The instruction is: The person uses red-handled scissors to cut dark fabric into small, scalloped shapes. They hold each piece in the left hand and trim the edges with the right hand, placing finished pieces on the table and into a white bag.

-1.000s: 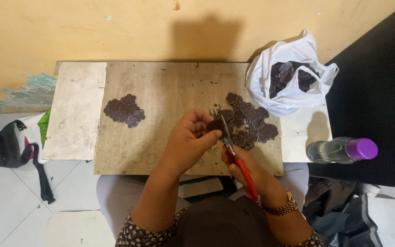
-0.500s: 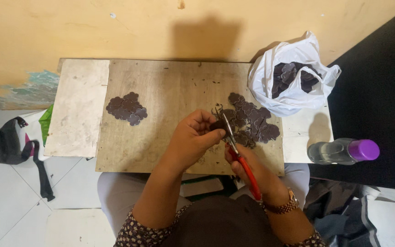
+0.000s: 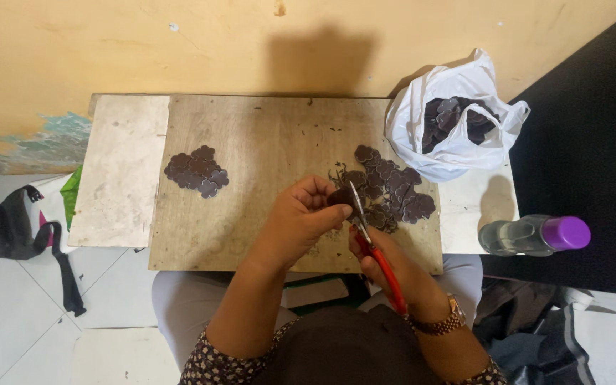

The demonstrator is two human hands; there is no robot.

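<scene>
over worn plywood, left hand (image 3: 301,217) pinches scalloped dark piece (image 3: 339,195); right hand (image 3: 386,265) grips red-handled scissors (image 3: 371,246).

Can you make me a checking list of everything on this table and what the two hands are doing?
Surface: wooden board on a pale table, speckled with tiny dark scraps.
Job's things: small dark piece in the left hand; red-handled scissors in the right hand, blades at the piece.
Clutter: small pile of dark pieces; larger pile; white plastic bag holding more.
Fingers: both sets closed around what they hold.
Cables: nothing seen.
Surroundings: yellow wall; purple-capped bottle; black bag on tiled floor.
</scene>
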